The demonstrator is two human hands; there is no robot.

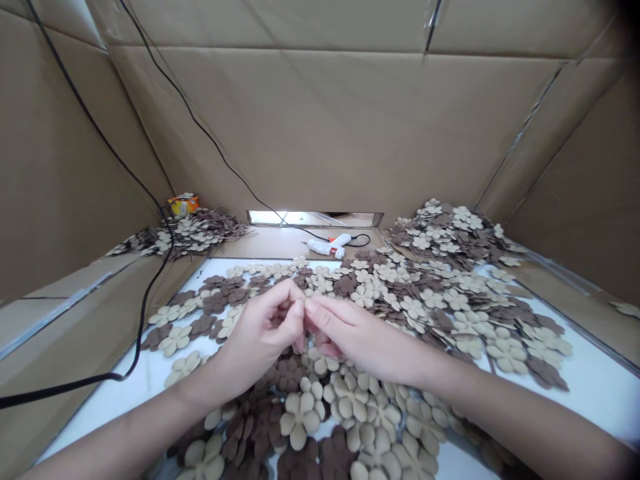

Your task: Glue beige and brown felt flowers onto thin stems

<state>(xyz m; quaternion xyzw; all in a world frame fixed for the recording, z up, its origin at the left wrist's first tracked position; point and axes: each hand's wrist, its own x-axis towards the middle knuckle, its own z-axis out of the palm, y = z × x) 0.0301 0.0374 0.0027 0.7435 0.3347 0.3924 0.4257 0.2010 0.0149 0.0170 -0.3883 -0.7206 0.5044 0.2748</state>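
My left hand [277, 319] and my right hand [335, 323] meet at the fingertips over the middle of the white work surface. Both are closed in a pinch, thumbs against fingers. Whatever lies between the fingertips is too small and too covered to make out. Beneath and around them spread many four-petal flower cutouts, some beige [300, 417], others dark brown [289, 373]. Several of these overlap in layers close to my wrists.
Behind my hands lies a white glue gun [327, 247] with a black cord [215, 143]. Flower piles stand at the back left [193, 230] and back right [450, 233]. An orange-yellow container [183, 204] sits at the left pile. Cardboard walls [320, 127] enclose the surface.
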